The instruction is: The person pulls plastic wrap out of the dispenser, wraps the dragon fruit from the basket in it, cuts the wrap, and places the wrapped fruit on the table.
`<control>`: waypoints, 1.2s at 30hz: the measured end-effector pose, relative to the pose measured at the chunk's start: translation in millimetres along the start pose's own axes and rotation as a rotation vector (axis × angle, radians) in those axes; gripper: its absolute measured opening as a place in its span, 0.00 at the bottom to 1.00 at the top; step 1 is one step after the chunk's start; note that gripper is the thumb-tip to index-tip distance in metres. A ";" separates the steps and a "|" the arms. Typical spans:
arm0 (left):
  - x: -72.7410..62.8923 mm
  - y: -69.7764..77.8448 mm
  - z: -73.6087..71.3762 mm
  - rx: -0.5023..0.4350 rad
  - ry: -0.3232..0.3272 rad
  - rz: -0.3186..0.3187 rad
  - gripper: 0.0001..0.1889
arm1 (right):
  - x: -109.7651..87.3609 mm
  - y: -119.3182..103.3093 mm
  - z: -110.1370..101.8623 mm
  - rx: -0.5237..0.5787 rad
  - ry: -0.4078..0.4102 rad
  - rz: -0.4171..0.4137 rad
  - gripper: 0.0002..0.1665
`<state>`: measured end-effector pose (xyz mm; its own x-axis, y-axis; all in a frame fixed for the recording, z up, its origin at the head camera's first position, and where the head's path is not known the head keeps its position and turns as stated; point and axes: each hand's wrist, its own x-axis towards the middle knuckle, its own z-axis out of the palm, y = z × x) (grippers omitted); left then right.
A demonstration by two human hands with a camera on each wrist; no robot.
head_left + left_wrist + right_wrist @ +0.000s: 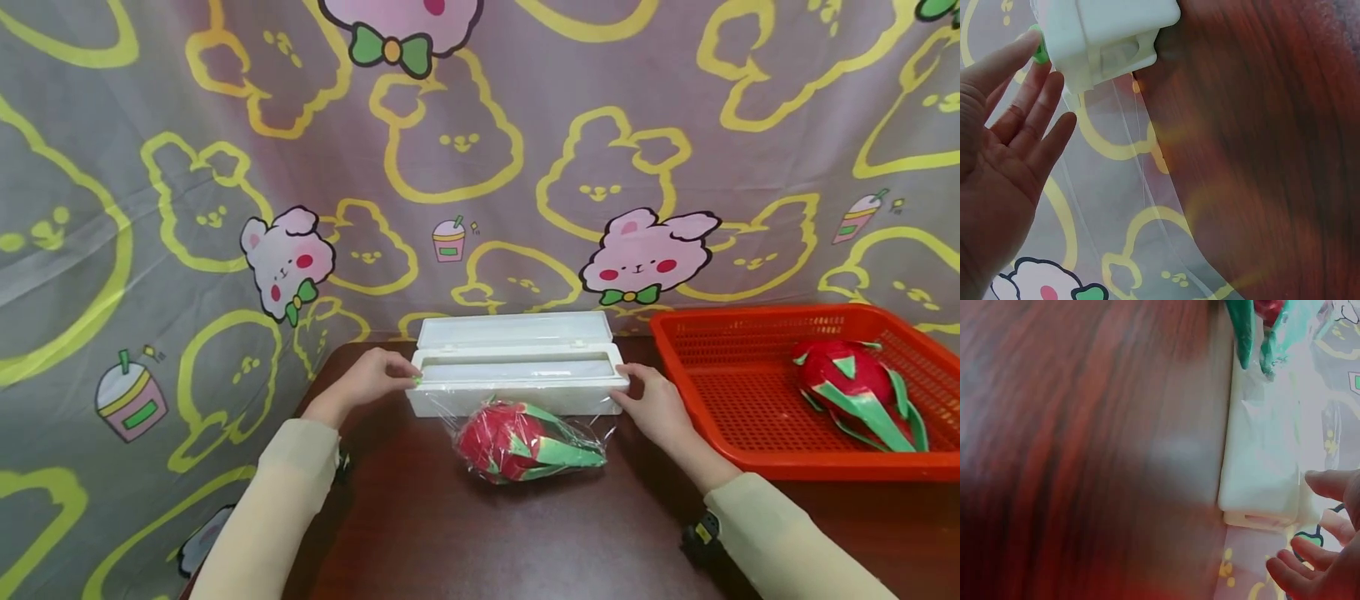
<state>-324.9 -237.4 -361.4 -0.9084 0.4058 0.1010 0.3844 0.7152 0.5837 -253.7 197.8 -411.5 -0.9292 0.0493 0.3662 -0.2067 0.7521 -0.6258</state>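
Observation:
A white cling film dispenser (517,402) stands on the table with its lid (514,331) raised and a film roll (517,372) inside. Clear film runs from its front over a red and green dragon fruit (498,442), which lies just before it. At the dispenser's left end, my left hand (367,379) pinches a small green slide cutter (1039,47) between thumb and forefinger; the other fingers are spread. My right hand (656,404) is at the right end, thumb and forefinger at the corner. In the right wrist view its fingers (1310,553) are loosely bent and apart.
To the right stands a red plastic basket (738,457) holding another dragon fruit (847,371). A patterned curtain (480,167) hangs behind and to the left of the dark wooden table (480,542).

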 end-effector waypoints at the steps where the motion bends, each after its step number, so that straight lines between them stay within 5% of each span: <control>1: -0.9 -0.1 0.2 0.004 0.007 -0.002 0.09 | 0.4 -0.2 0.1 0.005 0.007 -0.017 0.25; 11: -6.4 14.1 18.6 0.121 0.087 0.089 0.20 | -0.2 -2.4 -0.4 0.046 0.035 -0.106 0.12; 22: -8.0 22.4 33.5 0.239 0.128 0.102 0.10 | 3.2 -7.4 0.7 0.043 0.036 -0.130 0.06; 29: -10.3 20.6 35.2 0.235 0.179 0.139 0.04 | -0.8 -9.8 -0.1 0.046 0.062 -0.118 0.04; 36: -16.0 25.1 34.3 0.106 0.177 0.088 0.03 | -3.8 -13.4 -7.0 0.115 -0.016 -0.032 0.05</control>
<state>-295.0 -206.4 -375.9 -0.8816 0.3696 0.2934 0.4702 0.7413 0.4790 -245.2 192.1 -399.7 -0.9262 0.0155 0.3767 -0.2692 0.6723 -0.6895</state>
